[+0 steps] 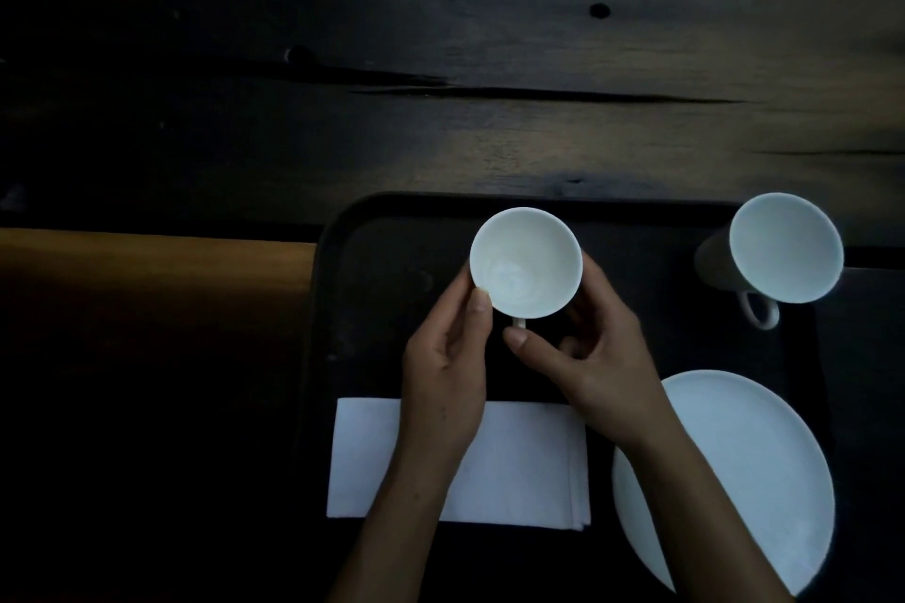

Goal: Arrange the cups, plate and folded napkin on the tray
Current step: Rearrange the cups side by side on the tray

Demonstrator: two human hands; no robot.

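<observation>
A black tray is sitting on a dark wooden table, carrying a white cup upright at its far middle, a second white cup at its far right corner, a white plate at near right and a folded white napkin at near left.

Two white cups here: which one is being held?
The cup near the middle of the tray, cup, with the left hand and right hand around it. The other cup, at the far right corner, stands untouched.
</observation>
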